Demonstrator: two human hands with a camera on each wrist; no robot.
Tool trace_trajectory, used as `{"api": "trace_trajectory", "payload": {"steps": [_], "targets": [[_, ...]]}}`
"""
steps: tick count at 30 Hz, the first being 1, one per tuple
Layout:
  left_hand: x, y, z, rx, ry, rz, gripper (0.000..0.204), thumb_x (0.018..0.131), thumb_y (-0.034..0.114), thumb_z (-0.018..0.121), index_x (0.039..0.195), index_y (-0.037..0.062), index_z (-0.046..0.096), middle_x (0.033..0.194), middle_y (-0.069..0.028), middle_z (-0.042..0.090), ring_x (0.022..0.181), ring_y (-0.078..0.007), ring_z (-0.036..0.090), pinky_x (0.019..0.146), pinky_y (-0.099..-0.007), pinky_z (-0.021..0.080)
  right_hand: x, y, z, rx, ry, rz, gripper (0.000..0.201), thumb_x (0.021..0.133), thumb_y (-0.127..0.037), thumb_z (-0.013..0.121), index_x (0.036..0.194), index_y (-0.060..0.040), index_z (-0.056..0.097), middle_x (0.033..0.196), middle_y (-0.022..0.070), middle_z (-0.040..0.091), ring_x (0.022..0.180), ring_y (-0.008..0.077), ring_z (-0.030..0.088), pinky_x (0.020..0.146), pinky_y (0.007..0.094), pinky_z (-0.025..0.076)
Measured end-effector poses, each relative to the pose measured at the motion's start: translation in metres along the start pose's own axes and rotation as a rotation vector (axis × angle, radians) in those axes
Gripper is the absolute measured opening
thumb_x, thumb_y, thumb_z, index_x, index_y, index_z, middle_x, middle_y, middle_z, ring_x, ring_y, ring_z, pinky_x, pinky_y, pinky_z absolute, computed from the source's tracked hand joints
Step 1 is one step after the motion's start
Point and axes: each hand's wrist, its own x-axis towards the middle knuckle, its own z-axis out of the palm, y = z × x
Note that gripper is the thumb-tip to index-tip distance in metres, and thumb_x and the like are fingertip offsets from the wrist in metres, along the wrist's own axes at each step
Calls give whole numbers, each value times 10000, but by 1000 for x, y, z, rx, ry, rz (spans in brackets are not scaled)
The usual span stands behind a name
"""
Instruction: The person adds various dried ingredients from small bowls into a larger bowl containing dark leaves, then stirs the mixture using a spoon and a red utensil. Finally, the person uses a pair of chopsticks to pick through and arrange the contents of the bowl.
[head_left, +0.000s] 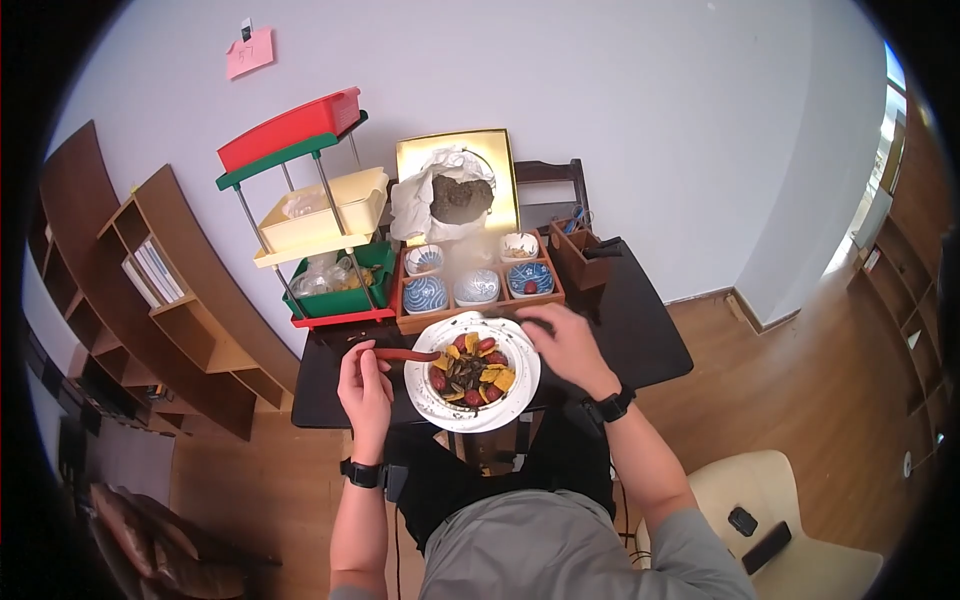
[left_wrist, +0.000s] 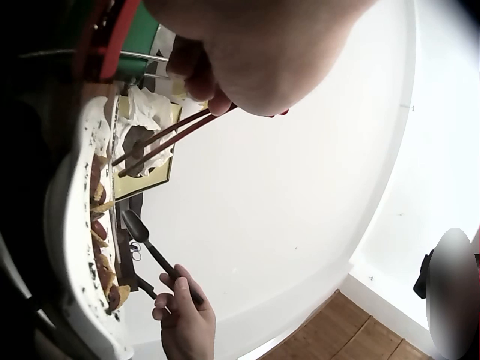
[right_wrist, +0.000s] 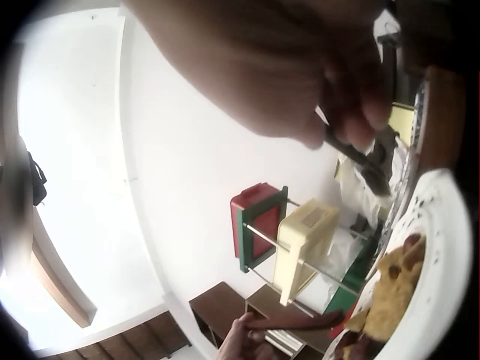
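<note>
My left hand (head_left: 367, 395) pinches red chopsticks (head_left: 405, 355), their tips over the left part of a white dish (head_left: 422, 398). The dish holds red dates, yellow-orange pieces and dark shreds, with dark bits scattered on its rim. At the dish's upper right is my right hand (head_left: 568, 345). In the left wrist view it grips the handle of a black spoon (left_wrist: 135, 225), and the chopsticks (left_wrist: 169, 141) are slightly apart. The right wrist view shows the spoon (right_wrist: 371, 174) below my right fingers; I cannot tell what its bowl carries.
Behind the dish, a wooden divided tray (head_left: 415, 323) holds several patterned bowls. A gold box (head_left: 505, 190) with paper and dark contents stands beyond. On the left is a tiered rack with red, cream and green bins (head_left: 325, 215); a wooden holder (head_left: 580, 262) is at the right.
</note>
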Motion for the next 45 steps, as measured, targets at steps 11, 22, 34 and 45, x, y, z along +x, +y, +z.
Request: {"api": "trace_trajectory", "payload": {"steps": [11, 22, 34, 45], "targets": [[4, -20, 11, 74, -69, -6, 224, 1070, 142, 531, 1234, 16, 618, 847, -5, 634, 541, -7, 475, 453, -188, 356, -11, -22, -5, -106, -169, -97, 184, 926, -95, 675, 1103, -49, 691, 997, 129, 657, 911, 339, 665, 788, 387, 539], [6, -12, 21, 152, -97, -22, 210, 1060, 136, 550, 1212, 16, 630, 833, 3, 635, 596, -10, 486, 499, -192, 375, -13, -12, 7, -73, -100, -73, 195, 927, -118, 682, 1105, -39, 693, 967, 145, 659, 881, 348, 666, 772, 402, 537], [6, -11, 20, 150, -164, -50, 205, 1059, 132, 547, 1204, 12, 628, 848, -13, 661, 562, -15, 478, 488, -198, 373, -13, -27, -1, 83, -113, 40, 178, 919, -133, 686, 1054, -18, 698, 939, 157, 670, 853, 351, 667, 760, 394, 540], [6, -12, 18, 69, -191, -105, 212, 1069, 154, 528, 1205, 16, 615, 871, -28, 660, 529, -21, 488, 457, -196, 377, -17, -4, 14, -16, -77, -48, 196, 925, -121, 686, 1095, -26, 711, 980, 143, 695, 791, 288, 680, 684, 363, 546]]}}
